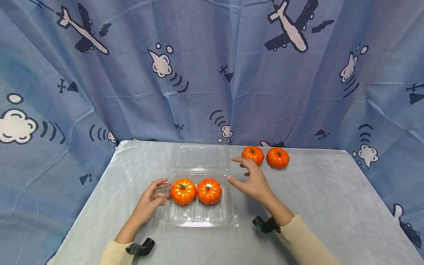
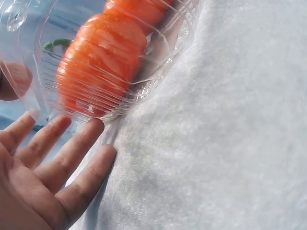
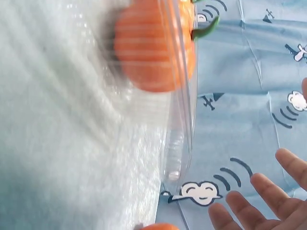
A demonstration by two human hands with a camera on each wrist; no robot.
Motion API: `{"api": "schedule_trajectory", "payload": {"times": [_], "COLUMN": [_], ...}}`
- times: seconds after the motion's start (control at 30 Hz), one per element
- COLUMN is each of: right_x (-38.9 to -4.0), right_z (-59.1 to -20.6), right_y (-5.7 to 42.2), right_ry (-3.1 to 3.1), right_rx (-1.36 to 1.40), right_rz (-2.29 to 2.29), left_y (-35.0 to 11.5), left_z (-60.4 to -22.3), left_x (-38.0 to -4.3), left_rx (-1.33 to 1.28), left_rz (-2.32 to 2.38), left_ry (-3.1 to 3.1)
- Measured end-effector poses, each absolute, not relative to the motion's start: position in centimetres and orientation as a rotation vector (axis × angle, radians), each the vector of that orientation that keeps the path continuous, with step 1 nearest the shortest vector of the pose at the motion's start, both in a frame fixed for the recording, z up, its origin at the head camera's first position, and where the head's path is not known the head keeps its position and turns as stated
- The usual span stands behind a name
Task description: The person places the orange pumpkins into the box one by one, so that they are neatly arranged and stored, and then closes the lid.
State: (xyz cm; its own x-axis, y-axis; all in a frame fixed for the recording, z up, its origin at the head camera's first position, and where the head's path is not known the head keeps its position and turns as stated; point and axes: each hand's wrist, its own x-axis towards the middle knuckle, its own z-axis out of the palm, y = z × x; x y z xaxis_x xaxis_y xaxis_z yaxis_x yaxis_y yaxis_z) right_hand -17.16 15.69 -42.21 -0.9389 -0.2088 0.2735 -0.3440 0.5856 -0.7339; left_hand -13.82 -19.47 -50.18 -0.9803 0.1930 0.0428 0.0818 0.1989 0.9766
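A clear plastic clamshell box [image 1: 198, 217] lies with its lid [image 1: 200, 157] folded back on the table. Side by side inside it sit two small orange pumpkins, the left pumpkin [image 1: 183, 191] and the right pumpkin [image 1: 209, 191]. My left hand [image 1: 149, 200] is at the box's left side, fingers extended; in the left wrist view the fingertips [image 2: 96, 125] meet the ribbed plastic wall. Over the box's right side hovers my right hand [image 1: 253, 182], fingers spread and holding nothing. The right wrist view shows its fingers [image 3: 264, 184] apart from the box.
Two more pumpkins, one [image 1: 253, 155] just beyond my right hand and another [image 1: 278, 158] to its right, stand near the table's back edge. A pale cloth covers the table [image 1: 324, 206]. Behind it hangs a blue curtain [image 1: 198, 73] with printed planes and clouds.
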Motion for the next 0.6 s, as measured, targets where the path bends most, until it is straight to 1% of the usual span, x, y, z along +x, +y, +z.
{"api": "schedule_trajectory", "payload": {"times": [0.43,0.6], "right_x": [-18.4,-19.3], "right_z": [-41.5,-41.9], "right_y": [17.3,17.9], "right_ry": [-2.669,-2.615], "right_rx": [0.285,0.247], "right_rz": [1.228,1.222], "left_y": [-19.4,-19.3], "left_z": [-50.1,-50.0], "left_x": [-13.7,-13.7], "left_rx": [0.26,0.253], "left_rz": [1.913,1.906], "left_ry": [2.365,2.371]}}
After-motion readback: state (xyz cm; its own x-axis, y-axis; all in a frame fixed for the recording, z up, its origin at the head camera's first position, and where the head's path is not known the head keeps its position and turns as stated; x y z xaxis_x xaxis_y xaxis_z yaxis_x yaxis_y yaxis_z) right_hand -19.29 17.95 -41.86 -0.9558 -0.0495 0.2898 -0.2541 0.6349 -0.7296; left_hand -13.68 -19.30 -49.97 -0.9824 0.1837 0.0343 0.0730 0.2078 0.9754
